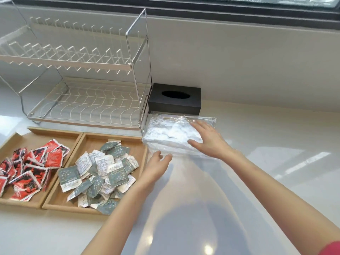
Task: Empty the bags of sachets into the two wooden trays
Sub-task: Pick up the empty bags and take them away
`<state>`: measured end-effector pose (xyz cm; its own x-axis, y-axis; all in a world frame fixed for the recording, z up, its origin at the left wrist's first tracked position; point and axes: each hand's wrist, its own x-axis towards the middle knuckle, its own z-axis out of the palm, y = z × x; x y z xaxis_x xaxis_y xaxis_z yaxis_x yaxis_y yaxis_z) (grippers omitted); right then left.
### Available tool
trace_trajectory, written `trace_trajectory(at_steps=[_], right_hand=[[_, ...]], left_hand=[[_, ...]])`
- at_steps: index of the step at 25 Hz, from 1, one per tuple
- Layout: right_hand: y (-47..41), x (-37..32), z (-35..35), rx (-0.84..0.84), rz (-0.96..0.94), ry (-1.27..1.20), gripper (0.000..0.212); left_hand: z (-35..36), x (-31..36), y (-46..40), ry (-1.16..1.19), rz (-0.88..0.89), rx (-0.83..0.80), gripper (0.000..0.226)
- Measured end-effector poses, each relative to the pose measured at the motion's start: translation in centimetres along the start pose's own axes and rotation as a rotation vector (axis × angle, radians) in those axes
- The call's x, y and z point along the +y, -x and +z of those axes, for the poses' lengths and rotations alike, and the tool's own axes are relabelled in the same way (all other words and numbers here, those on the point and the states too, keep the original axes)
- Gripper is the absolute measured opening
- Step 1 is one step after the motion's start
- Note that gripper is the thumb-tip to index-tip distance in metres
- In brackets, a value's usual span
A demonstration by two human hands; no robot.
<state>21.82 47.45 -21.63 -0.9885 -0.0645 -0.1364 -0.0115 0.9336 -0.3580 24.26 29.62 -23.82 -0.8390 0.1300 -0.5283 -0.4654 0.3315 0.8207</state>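
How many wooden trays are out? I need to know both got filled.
2: the left tray holds red sachets; the right tray, touching it, holds grey-green sachets.

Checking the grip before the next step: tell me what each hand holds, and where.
Nothing is gripped. The right hand lies flat and open on the clear plastic bags; the left hand touches their near edge, fingers open.

Person's upper limbs, head-camera view. 2 bare forearms enter from the lower edge, uncovered from wrist to near elbow. Left hand (156,165) and right hand (207,138): no rings, watch, bracelets or gloves visible. A small patch of red sleeve (331,249) shows at the lower right corner.
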Motion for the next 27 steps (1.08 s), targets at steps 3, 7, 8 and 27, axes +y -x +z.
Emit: trace_trajectory(at_steps=[3,7,8,27], right_hand=[[-3.6,2.6,-0.2,0.017,0.079,-0.066,0.062],[-8.1,5.3,0.3,0.006,0.159,-0.073,0.061],[-9.1,5.8,0.5,-0.001,0.177,-0.064,0.06],[-7.0,7.5,0.3,-0.264,0.255,-0.158,0.029]], left_hand=[[1.4,0.1,-1.5,0.399,-0.193,-0.048,0.039],[2.4,0.6,-3.0,0.655,-0.296,-0.062,0.009],[2.6,0.6,-3.3,0.681,-0.292,-0.052,0.006],[3.7,0.4,-4.9,0.693,-0.264,0.041,0.014]])
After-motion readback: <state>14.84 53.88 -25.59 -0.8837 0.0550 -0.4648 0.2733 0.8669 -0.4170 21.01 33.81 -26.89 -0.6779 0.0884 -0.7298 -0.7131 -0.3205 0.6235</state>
